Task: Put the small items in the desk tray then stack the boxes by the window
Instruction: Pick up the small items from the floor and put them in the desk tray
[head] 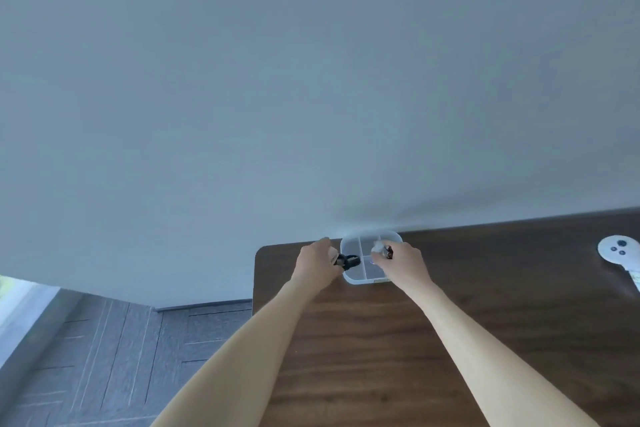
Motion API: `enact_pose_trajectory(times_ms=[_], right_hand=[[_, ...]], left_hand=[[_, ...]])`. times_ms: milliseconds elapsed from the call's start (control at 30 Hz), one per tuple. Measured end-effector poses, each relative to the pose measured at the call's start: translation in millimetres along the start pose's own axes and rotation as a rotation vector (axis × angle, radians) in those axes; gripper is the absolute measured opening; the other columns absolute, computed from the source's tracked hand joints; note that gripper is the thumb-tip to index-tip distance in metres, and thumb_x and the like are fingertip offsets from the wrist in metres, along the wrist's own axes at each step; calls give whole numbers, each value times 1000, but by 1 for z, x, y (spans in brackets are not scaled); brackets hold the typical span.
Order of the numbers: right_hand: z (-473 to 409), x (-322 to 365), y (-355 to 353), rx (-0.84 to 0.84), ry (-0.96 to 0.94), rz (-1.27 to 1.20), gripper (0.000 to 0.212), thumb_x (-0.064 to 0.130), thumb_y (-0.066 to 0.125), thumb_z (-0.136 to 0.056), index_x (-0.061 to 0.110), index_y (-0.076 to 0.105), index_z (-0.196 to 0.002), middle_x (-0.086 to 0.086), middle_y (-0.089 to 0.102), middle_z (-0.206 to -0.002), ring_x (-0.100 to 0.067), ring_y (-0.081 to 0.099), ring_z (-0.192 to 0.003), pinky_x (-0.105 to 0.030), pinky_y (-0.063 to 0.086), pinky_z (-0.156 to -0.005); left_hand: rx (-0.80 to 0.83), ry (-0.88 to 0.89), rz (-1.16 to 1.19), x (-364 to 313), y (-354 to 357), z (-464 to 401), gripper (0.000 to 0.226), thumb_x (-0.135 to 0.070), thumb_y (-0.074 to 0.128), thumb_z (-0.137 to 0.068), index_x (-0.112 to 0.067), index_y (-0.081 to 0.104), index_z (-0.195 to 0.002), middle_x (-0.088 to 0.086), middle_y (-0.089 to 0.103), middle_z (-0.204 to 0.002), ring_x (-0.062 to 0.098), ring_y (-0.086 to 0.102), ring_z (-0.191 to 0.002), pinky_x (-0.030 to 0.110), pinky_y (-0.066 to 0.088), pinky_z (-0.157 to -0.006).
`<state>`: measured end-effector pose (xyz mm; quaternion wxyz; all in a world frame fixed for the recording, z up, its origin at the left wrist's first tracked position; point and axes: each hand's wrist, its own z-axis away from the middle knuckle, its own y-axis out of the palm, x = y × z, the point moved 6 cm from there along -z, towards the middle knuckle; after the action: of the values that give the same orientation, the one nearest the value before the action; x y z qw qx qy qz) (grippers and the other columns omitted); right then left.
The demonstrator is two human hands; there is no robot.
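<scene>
1. White plastic desk tray with 4 compartments (356,279) sits at the back edge of the dark wood-grain desk (398,340), against the wall. Looks like the small-items step is underway.
2. Left hand (313,265) pinches a small black item (348,261) right over the tray's left rim; right hand (403,262) is curled round a small white and dark item (381,250) above the tray.
3. Next move, I'd guess: let go of both so they drop into compartments.
4. Count: 1 tray, 2 hands, 2 held items, 1 white remote-like controller (620,248) far right. No boxes in view.
</scene>
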<state>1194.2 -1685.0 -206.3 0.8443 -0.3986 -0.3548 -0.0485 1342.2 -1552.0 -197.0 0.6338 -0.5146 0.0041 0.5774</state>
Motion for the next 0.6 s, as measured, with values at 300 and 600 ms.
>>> enact_pose_trajectory(times_ms=[300, 600], right_hand=[[-45, -5, 12, -92, 0, -86, 14, 35, 70, -83, 22, 72, -78, 5, 40, -57, -15, 42, -55, -30, 30, -55], [-68, -18, 27, -89, 8, -55, 21, 41, 65, -88, 21, 72, -91, -9, 73, -91, -27, 67, -84, -39, 54, -72]], left_hand=[[-66, -40, 57, 8, 18, -44, 21, -17, 63, -81, -13, 55, -100, 11, 66, -91, 32, 58, -81, 31, 43, -61], [-109, 108, -40, 1, 24, -67, 26, -18, 68, -86, -12, 56, -108, 6, 63, -102, 30, 57, -92, 37, 49, -74]])
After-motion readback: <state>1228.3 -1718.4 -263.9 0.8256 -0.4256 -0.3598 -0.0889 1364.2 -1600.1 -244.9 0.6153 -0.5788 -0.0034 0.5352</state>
